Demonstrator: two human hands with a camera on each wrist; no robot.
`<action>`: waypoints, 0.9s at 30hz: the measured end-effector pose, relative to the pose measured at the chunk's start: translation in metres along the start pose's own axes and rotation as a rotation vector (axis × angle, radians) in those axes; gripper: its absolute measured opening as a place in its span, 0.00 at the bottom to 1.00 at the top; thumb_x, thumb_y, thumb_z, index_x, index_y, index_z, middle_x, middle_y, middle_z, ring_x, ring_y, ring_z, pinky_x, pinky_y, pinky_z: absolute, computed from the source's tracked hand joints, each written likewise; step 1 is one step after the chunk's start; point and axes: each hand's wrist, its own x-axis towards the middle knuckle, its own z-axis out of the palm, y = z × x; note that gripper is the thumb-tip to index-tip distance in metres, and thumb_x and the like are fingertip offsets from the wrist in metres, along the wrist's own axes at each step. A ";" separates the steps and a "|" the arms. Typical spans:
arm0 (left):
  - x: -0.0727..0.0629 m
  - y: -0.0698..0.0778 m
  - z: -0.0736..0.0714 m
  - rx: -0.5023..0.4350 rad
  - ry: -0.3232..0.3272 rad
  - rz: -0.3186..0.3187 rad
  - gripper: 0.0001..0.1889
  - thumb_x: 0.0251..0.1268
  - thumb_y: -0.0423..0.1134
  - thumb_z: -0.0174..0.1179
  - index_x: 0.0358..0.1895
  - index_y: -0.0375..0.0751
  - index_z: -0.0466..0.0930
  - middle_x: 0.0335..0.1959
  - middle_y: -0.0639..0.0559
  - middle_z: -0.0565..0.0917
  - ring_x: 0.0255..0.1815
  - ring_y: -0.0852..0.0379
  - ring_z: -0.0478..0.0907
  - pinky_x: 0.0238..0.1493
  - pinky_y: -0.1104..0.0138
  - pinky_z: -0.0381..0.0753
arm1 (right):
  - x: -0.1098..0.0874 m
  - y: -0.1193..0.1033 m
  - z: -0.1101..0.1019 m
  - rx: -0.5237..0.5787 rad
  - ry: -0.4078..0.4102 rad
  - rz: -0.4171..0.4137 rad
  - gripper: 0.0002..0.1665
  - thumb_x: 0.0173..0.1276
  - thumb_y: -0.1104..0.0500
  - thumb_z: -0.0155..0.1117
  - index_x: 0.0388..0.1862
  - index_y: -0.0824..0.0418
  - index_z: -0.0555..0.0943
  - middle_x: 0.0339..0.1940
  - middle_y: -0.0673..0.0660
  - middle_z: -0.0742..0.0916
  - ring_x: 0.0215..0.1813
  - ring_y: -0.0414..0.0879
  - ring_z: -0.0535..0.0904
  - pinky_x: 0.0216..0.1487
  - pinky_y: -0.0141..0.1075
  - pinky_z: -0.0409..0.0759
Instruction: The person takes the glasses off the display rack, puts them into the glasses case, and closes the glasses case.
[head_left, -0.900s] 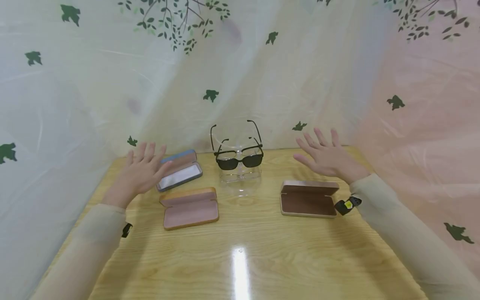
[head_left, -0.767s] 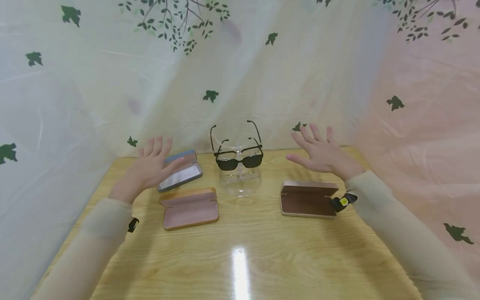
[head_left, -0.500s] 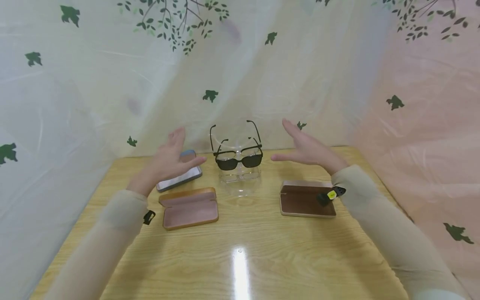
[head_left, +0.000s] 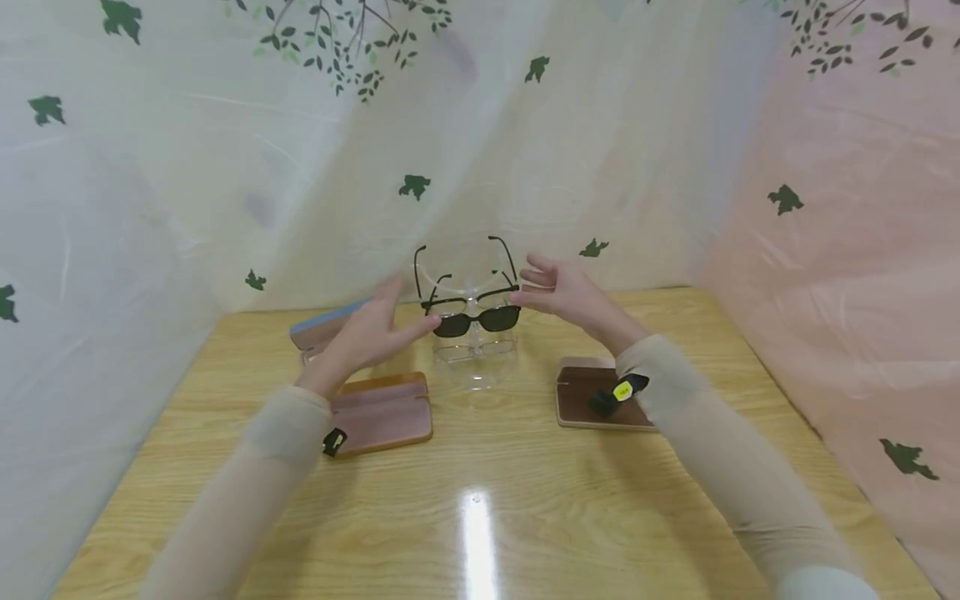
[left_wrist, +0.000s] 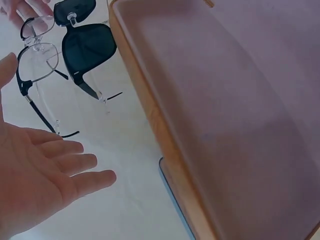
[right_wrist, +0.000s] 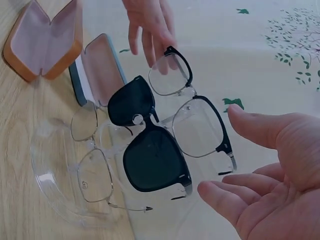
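Three pairs of glasses sit one above another on a clear stand (right_wrist: pixel 40 165). Topmost are black-browed eyeglasses (right_wrist: pixel 198 126), then dark sunglasses (head_left: pixel 498 319), with thin-rimmed eyeglasses (right_wrist: pixel 95 176) lowest. My left hand (head_left: pixel 372 333) reaches to the left side of the glasses, fingers extended, its thumb overlapping the sunglasses' edge in the head view. From the other side comes my right hand (head_left: pixel 566 298), fingers loosely bent and fingertips right at the upper eyeglasses' right hinge. Both palms face inward, and neither hand grips anything. In the left wrist view, the left palm (left_wrist: pixel 42 180) shows bare.
Three opened glasses cases lie on the wooden table (head_left: pixel 480 467): an orange-edged one (head_left: pixel 390 417) under my left wrist, a blue one (head_left: pixel 330 321) partly hidden behind that hand, and a brown-lined one (head_left: pixel 581 392) below my right wrist. A printed curtain (head_left: pixel 480 167) hangs behind.
Both hands have moved inward from wide apart to either side of the glasses. Their spread fingers have turned toward each other. The left hand now covers much of the blue case.
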 end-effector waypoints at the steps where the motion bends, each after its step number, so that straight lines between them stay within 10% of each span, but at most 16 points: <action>1: 0.000 0.000 0.001 -0.008 0.002 -0.003 0.58 0.65 0.78 0.48 0.83 0.40 0.36 0.81 0.39 0.51 0.75 0.34 0.60 0.74 0.43 0.60 | 0.001 0.001 0.001 0.038 -0.006 0.004 0.55 0.70 0.55 0.71 0.84 0.60 0.47 0.79 0.61 0.66 0.74 0.52 0.70 0.70 0.45 0.72; 10: 0.002 0.000 0.008 0.017 0.084 0.043 0.46 0.73 0.73 0.40 0.77 0.36 0.62 0.79 0.37 0.59 0.78 0.39 0.56 0.76 0.46 0.57 | 0.003 0.006 0.004 0.233 -0.020 0.050 0.50 0.73 0.63 0.67 0.83 0.63 0.48 0.79 0.67 0.63 0.69 0.56 0.75 0.66 0.46 0.75; 16: 0.004 0.000 0.010 0.011 0.134 0.059 0.40 0.75 0.72 0.40 0.67 0.39 0.73 0.69 0.39 0.74 0.64 0.40 0.74 0.68 0.46 0.69 | 0.003 0.006 0.004 0.271 -0.019 0.070 0.46 0.74 0.65 0.65 0.83 0.63 0.52 0.78 0.68 0.65 0.69 0.56 0.75 0.65 0.47 0.76; 27: 0.005 0.004 0.012 -0.018 0.182 0.105 0.31 0.77 0.65 0.46 0.54 0.39 0.80 0.55 0.42 0.82 0.53 0.42 0.78 0.55 0.48 0.78 | 0.005 0.009 0.004 0.293 -0.035 0.072 0.42 0.76 0.66 0.62 0.82 0.64 0.54 0.72 0.69 0.73 0.70 0.58 0.74 0.61 0.46 0.80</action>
